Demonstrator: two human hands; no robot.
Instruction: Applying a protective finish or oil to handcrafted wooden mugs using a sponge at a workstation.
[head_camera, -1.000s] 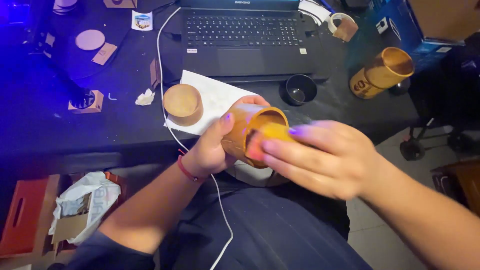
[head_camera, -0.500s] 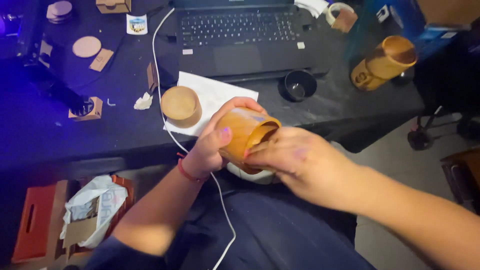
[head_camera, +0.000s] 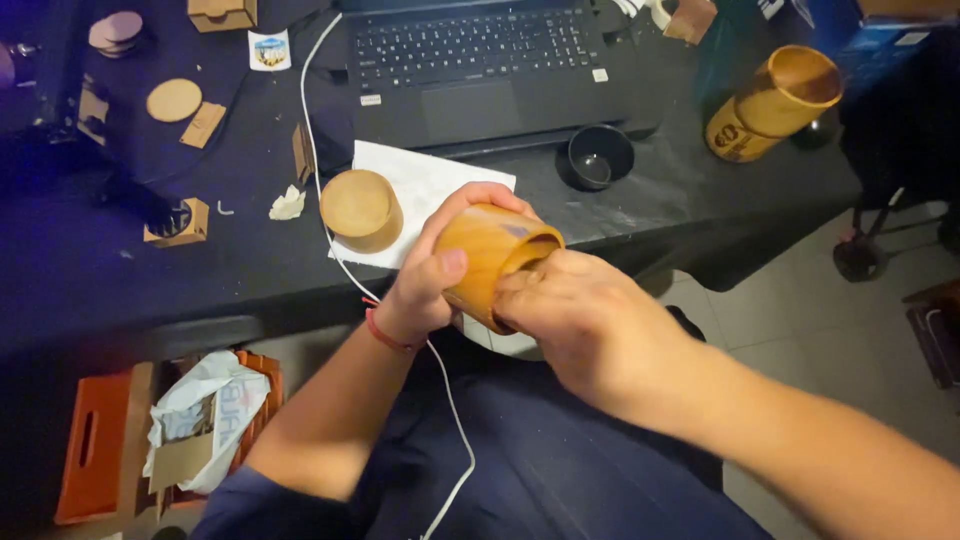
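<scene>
The right hand (head_camera: 590, 325) has its fingertips pushed into the mouth of the wooden cup (head_camera: 490, 258), probably curled inside, though they are hidden. The left hand (head_camera: 430, 275) clamps the cup's wall just off the desk edge (head_camera: 300, 300), its long axis tilted, mouth toward the right hand.

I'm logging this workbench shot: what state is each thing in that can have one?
Wooden cup: tilted, gripped by left hand, right hand fingers inside its mouth.
Second wooden cup: mouth down on white paper.
Tall bamboo cup: lying tilted, mouth open.
Laptop: open.
Black bowl: upright.
</scene>
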